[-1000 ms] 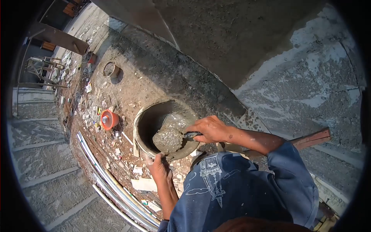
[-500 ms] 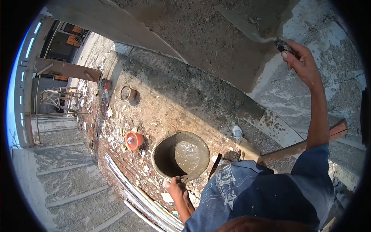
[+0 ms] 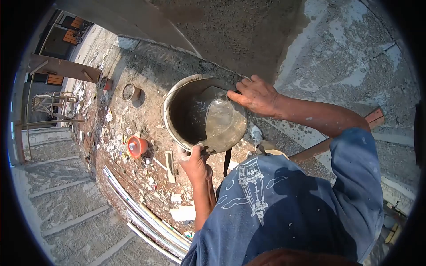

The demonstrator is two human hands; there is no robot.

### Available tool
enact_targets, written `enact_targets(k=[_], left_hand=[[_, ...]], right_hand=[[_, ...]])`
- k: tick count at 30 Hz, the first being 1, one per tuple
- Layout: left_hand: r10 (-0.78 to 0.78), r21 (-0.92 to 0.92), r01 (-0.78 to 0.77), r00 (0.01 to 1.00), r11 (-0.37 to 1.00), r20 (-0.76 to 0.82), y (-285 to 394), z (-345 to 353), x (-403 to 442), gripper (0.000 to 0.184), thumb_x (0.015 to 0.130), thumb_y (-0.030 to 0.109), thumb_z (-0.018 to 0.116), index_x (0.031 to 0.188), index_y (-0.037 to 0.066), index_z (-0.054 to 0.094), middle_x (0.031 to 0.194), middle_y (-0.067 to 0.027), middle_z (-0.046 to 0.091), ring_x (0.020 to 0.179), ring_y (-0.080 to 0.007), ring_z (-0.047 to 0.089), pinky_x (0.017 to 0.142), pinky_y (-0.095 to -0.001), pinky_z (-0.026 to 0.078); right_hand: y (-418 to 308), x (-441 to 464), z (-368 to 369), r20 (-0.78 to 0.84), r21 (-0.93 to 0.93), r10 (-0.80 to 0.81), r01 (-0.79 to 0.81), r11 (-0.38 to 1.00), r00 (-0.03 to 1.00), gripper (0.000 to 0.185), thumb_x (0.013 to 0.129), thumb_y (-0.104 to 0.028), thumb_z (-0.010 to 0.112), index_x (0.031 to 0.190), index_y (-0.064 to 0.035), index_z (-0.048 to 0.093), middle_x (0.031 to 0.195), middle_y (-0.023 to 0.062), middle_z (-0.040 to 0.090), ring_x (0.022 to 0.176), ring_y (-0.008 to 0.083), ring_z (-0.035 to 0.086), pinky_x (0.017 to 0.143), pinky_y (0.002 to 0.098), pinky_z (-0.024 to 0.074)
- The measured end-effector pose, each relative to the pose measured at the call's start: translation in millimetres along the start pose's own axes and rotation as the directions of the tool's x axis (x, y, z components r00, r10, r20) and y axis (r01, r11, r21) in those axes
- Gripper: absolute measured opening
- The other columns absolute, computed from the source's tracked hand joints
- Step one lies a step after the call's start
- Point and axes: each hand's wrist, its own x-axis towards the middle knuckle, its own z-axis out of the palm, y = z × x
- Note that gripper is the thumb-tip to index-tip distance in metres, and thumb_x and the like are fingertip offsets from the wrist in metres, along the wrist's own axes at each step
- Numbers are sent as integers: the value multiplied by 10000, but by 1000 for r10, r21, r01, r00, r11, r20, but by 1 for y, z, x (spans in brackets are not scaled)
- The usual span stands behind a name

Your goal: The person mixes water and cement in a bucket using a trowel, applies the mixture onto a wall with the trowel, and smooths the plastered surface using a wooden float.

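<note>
My left hand (image 3: 195,165) grips the near rim of a mortar-caked bucket (image 3: 167,119), which is tilted so that its mouth faces me. Wet grey mortar (image 3: 225,123) lies inside, pooled toward the right side. In my right hand (image 3: 257,98), closed around its handle, is a trowel (image 3: 220,88); its neck reaches over the far rim and the blade is inside the bucket, hard to make out against the mortar. Behind my right hand rises the wall, with a darker coat of fresh plaster (image 3: 239,37) beside rough, pale patches.
An orange bucket (image 3: 137,147) stands on rubble-strewn ground to the left, with a mortar-crusted bucket (image 3: 129,93) farther off. Long pipes (image 3: 142,210) lie at lower left. Beside my right arm is a wooden beam (image 3: 310,150). My shoe (image 3: 256,133) shows below the bucket.
My right hand has come down and left from the wall, bringing the trowel into the bucket. My left hand has raised the bucket closer to the wall. The view has shifted somewhat.
</note>
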Motion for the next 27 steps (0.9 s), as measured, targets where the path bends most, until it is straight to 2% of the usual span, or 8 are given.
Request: enact_targets(k=[4,12,17,20,22,23,25,27], left_hand=[[-5,-7,5,1000,1000,9,-3,-14,1,385,816,-27,610,1182,74,551,868,-18,610,660,-91,578,485,-217,438],[-131,46,140,979,989,-159,-24,-67,-14,424,823,-45,600,1236,47,568,849,-20,620,612,-84,557,463,-213,395],[-195,37,215,937,976,-289,-43,-80,-23,451,834,-35,589,1272,57,535,862,-32,630,605,-96,576,456,-214,433],[-215,95,267,904,959,-370,-66,-83,-20,401,855,-12,590,1243,75,539,838,-21,627,593,-81,563,428,-205,419],[-201,116,273,884,955,-421,-80,-81,-17,388,859,-10,590,1235,70,538,826,-21,626,589,-78,559,423,-205,414],[-242,93,302,883,949,-402,-80,-80,-16,430,829,-58,566,1252,14,537,877,-57,639,667,-137,619,599,-268,538],[-227,73,277,889,958,-397,-88,-63,-12,433,835,-59,565,1261,11,537,923,-78,647,708,-155,634,625,-285,556],[-269,104,327,889,939,-371,-82,-53,-8,434,845,-73,552,1272,0,530,975,-96,651,761,-181,655,660,-312,575]], right_hand=[[-14,0,11,292,206,56,-120,971,955,410,798,-199,741,1195,-140,655,854,94,647,892,293,686,784,438,536],[-79,-29,67,327,535,-17,-171,827,945,423,822,-297,714,1226,-175,684,906,121,698,895,337,693,774,464,543],[-71,-52,100,449,743,-85,-319,588,889,448,816,-310,734,1239,-173,690,1036,163,725,934,366,699,835,451,540],[-22,-55,108,666,736,-206,-584,344,717,483,844,-327,752,1286,-148,675,1174,192,703,1047,317,696,918,415,517],[27,-81,150,654,756,-200,-628,182,729,483,877,-252,754,1310,-67,649,1140,151,721,1012,237,681,903,369,511],[59,-87,158,717,693,-187,-716,81,672,478,875,-231,760,1304,-51,649,1174,130,709,1001,198,660,884,350,510],[142,-88,127,748,656,145,-755,-10,648,459,914,-219,733,1299,11,637,860,5,665,719,87,554,680,277,485],[204,-82,52,376,778,670,-610,147,640,426,939,-198,706,1303,12,637,751,-39,580,630,51,442,592,252,410]])
